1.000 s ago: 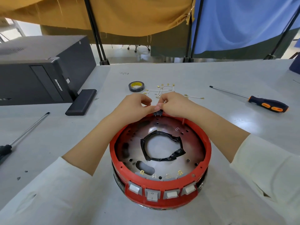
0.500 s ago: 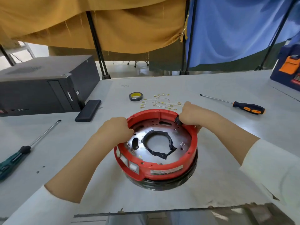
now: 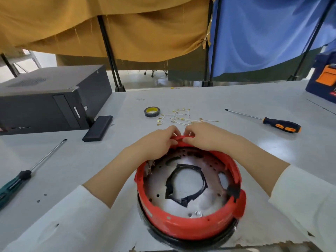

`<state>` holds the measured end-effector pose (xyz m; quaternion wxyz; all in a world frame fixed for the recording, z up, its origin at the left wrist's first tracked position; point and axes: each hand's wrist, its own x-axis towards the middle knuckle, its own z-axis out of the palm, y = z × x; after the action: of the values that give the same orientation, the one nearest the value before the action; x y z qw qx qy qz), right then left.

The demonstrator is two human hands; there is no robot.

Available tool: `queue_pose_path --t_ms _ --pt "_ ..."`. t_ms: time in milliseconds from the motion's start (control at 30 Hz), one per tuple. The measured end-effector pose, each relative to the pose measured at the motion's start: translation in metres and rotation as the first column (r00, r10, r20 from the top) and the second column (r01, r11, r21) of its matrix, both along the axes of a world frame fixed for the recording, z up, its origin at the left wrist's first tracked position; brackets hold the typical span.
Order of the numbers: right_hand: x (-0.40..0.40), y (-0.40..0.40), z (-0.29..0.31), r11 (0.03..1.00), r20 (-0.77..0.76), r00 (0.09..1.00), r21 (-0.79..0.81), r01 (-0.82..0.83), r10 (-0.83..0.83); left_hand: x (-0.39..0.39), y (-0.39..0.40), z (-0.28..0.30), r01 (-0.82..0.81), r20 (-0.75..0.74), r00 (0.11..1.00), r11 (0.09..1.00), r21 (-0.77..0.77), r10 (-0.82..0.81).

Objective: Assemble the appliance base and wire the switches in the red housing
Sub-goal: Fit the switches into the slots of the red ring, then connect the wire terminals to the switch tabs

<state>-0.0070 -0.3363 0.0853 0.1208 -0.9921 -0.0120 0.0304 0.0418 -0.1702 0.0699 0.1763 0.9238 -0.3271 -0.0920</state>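
The left hand (image 3: 160,140) and the right hand (image 3: 203,137) meet at the far rim of the red housing (image 3: 183,228), knuckles nearly touching. Both have their fingers curled over the rim, pinching a short stretch of red edge that shows between them. Whether anything smaller sits under the fingertips cannot be told; they cover that spot.

Just below the hands, toward the person, the housing opens as a round ring with a metal plate (image 3: 158,186) as its floor. The plate carries many small holes and a central opening lined with black tape (image 3: 187,182). Near the left wrist, small brass terminals (image 3: 151,168) show at the inside of the ring. A dark patch (image 3: 233,192) marks the rim under the right forearm. The housing sits on a black base ring (image 3: 181,241), close to the near edge of the table (image 3: 236,99).

Just beyond the fingers lie white wires (image 3: 180,118) with brass ends, loosely scattered, and a roll of tape (image 3: 152,111) beside them on the left. Farther right of the right hand lies a screwdriver (image 3: 281,124) with a black and orange handle. Left of the left arm lie a second screwdriver (image 3: 20,180) with a dark green handle, a flat black block (image 3: 97,128), and behind it a black computer case (image 3: 51,102). A blue box (image 3: 323,80) stands at the far right edge.
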Motion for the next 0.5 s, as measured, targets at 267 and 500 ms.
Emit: queue_pose_path --t_ms 267,500 --pt "0.028 -0.032 0.011 0.981 -0.274 0.943 -0.019 0.193 -0.190 0.027 0.000 -0.007 -0.156 0.126 0.980 0.987 0.035 0.151" --pt "0.101 -0.027 -0.002 0.945 -0.147 0.981 0.282 0.164 -0.127 0.035 0.007 -0.017 -0.101 0.070 0.992 0.994 -0.048 0.105"
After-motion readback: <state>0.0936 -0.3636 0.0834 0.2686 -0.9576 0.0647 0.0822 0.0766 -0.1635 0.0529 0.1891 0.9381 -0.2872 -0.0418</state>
